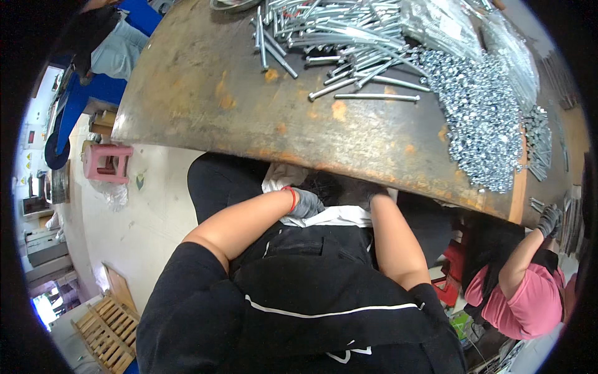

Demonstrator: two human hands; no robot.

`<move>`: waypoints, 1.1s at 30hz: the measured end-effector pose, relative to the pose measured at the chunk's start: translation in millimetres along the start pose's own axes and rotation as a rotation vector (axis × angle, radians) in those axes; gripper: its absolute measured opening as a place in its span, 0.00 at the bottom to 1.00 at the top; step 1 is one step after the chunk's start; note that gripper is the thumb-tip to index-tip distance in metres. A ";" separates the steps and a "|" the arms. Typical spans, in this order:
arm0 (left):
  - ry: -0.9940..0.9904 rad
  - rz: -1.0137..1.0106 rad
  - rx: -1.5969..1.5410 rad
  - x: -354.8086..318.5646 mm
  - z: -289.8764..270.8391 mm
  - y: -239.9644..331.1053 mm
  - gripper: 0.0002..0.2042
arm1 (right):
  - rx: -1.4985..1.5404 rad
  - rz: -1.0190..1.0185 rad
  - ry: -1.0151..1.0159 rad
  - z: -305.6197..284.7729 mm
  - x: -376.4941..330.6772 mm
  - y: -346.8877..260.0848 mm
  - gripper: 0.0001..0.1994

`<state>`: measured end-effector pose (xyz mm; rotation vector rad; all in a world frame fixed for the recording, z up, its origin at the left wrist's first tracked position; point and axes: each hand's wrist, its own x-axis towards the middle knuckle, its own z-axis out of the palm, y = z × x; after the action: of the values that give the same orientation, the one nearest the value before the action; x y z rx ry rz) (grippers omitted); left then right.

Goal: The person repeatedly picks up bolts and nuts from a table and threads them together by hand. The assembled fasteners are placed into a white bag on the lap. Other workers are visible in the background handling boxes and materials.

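Note:
My left hand (306, 204), in a grey glove with a red band at the wrist, is down in my lap below the table's front edge. Its fingers are curled over the rim of a white cloth or sack (339, 216), which has something dark in its opening. My right hand (372, 189) reaches in by the sack's right side, in shadow under the table edge, its fingers hidden. On the worn metal table (205, 112) lie many long silver bolts (349, 37), one apart from the rest near the middle. A big heap of small silver nuts (479, 118) spreads to their right.
Clear plastic bags of bolts (442, 28) lie at the far right, with shorter bolts (537, 143) beyond a wooden strip (518, 196). A co-worker in pink (526, 305) sits at right with a gloved hand (548, 219) at the table. A pink stool (107, 163) and wooden pallet (107, 333) stand left.

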<state>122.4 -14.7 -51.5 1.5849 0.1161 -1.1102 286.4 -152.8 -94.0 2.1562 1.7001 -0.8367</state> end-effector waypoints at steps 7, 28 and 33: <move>0.932 0.337 0.517 -109.0 -23.0 136.7 0.16 | 0.968 -0.390 0.245 -107.1 -144.7 16.2 0.21; 0.839 0.376 -0.384 -131.0 -35.6 73.1 0.10 | 0.453 0.831 1.023 -143.6 -101.5 102.8 0.15; 0.745 0.723 -0.742 -115.2 10.0 70.2 0.16 | 1.173 0.350 1.164 -124.7 -107.6 79.4 0.14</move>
<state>95.6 6.2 79.4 1.1166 0.3661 0.1336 380.2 -192.8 57.8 4.1706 1.0058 -0.4763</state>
